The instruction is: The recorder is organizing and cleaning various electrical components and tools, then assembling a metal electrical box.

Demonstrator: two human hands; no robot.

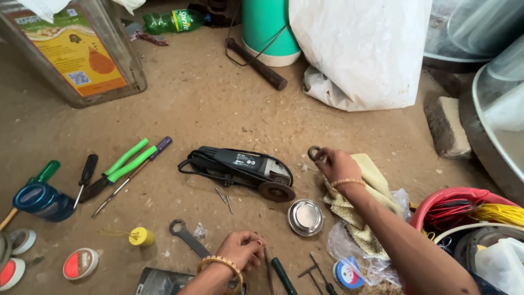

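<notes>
One red basin [447, 198] holds red and yellow wire coils [486, 212].

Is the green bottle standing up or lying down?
Lying down. The green bottle rests on its side on the dirt floor.

A black angle grinder [240, 168] lies beside green-handled pliers [123, 166].

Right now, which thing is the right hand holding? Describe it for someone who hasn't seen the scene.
Find the black angle grinder mid-floor. Just right of it, above the yellowish cloth, the right hand pinches a small dark metal ring. Unlike the shiny round lid below, it is open-centred.
</notes>
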